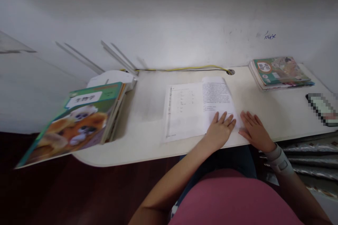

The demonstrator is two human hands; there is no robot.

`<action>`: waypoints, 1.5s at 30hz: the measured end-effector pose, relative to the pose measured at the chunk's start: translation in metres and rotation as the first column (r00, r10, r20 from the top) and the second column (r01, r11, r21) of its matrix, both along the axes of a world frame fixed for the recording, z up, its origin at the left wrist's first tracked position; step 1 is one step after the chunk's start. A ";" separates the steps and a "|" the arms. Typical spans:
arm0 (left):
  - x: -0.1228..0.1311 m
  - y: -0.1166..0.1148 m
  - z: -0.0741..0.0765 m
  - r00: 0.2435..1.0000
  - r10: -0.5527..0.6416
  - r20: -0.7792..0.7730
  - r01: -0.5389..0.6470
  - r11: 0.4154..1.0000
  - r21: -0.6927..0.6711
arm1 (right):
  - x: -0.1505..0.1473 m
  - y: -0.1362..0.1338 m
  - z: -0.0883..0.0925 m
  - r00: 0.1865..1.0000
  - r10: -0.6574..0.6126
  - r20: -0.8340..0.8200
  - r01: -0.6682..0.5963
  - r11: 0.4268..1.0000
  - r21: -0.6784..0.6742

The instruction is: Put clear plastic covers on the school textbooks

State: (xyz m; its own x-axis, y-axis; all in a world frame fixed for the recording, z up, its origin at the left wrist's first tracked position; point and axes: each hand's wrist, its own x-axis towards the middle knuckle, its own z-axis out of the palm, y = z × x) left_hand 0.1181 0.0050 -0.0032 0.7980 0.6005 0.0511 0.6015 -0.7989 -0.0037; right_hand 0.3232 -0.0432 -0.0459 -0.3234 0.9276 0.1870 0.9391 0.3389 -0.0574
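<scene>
An open book (186,112) lies on the white desk in front of me, printed text on both pages. My left hand (220,130) rests flat on the lower part of its right page, fingers stretched out. Just to the right, my right hand (256,132) lies flat at the book's right edge, fingers extended and holding nothing. Whether its fingertips touch the page edge I cannot tell. A pale band with a rectangular piece (280,161) is around my right wrist.
On the left a stack of textbooks (79,123) juts past the desk's (142,140) front edge, beside a white router with antennas (113,77). More books (281,72) and a phone (322,109) lie at right. A yellow cable (179,68) runs along the wall to a hole.
</scene>
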 end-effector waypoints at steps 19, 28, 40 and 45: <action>0.003 0.077 0.043 0.992 -0.109 0.056 0.119 0.972 -0.203 | -0.006 -0.001 0.008 0.996 -0.007 0.090 0.007 1.000 0.001; 0.010 0.159 0.034 0.958 0.230 -0.170 -0.251 0.962 -0.111 | -0.008 -0.001 0.010 0.998 -0.026 0.059 0.028 0.999 -0.024; 0.016 0.145 0.025 0.958 0.213 -0.189 -0.231 0.970 -0.075 | -0.007 0.000 0.008 0.998 -0.046 0.033 0.047 0.998 -0.044; 0.010 0.141 0.027 0.966 0.087 -0.245 -0.131 0.977 -0.169 | -0.006 0.000 0.008 0.999 -0.044 0.024 0.044 0.998 -0.039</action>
State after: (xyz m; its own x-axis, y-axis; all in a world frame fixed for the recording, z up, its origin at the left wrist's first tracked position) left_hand 0.1281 0.1464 0.0235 0.7034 0.6662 -0.2478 0.6846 -0.7287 -0.0157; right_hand 0.3170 -0.0432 -0.0378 -0.2859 0.9476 0.1428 0.9542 0.2952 -0.0482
